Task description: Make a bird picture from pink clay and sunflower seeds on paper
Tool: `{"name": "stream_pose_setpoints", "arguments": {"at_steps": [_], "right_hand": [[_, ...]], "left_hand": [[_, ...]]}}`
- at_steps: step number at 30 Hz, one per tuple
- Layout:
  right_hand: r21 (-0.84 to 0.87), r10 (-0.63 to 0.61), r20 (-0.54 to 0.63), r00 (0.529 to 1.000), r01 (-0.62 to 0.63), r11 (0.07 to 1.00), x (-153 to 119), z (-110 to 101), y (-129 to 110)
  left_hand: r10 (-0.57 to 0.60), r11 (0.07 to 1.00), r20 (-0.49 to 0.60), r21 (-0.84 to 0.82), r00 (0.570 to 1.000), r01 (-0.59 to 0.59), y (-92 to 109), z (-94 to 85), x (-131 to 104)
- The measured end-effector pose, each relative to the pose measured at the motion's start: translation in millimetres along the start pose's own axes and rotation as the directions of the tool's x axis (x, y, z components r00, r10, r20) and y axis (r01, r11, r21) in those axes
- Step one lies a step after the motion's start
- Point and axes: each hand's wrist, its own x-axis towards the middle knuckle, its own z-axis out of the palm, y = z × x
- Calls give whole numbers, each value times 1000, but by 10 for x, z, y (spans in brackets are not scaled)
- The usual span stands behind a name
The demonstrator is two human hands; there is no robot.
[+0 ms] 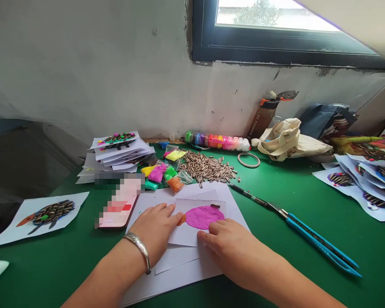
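A magenta clay oval (202,217) is spread on a small white sheet (184,237), with one sunflower seed (215,205) at its upper right edge. A bit of orange clay (181,220) adjoins the oval's left end. My left hand (155,224), wearing a silver bracelet (139,248), lies on the paper with fingers stretched out, its thumb side at the orange clay. My right hand (227,244) rests at the oval's lower right edge, fingers curled in; whatever they may hold is hidden. Larger white sheets (179,282) lie underneath.
Behind the paper are a heap of sunflower seeds (208,167) and bagged coloured clay (157,172). A phone (120,205) lies left of it; long blue tweezers (321,244) lie to the right. Finished seed pictures (51,214) and paper stacks (125,156) occupy the sides.
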Motion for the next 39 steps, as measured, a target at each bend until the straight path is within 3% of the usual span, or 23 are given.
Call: {"name": "stream_pose_setpoints", "arguments": {"at_steps": [4,8,14,19,27,39], "right_hand": [[-3,0,-21,1000,0,1000,-19,12,5],[13,3,-32,999,-2,1000,21,6,-34],[-25,41,-184,982,-46,999,213,20,-207],[-29,20,-176,984,-25,999,284,83,-295],[-92,-33,-224,974,12,996,249,226,-249],[-27,-5,-168,986,0,1000,218,171,-255]], "left_hand": [[-22,1000,-63,-4,998,21,-26,-66,-22],[26,999,5,-33,1000,-26,-47,-38,-16],[84,993,-24,-78,996,-86,-146,96,35],[142,981,-41,-124,989,-147,-213,133,39],[119,982,-45,-145,992,-124,-172,124,17],[95,982,-42,-161,995,-101,-166,130,22]]}}
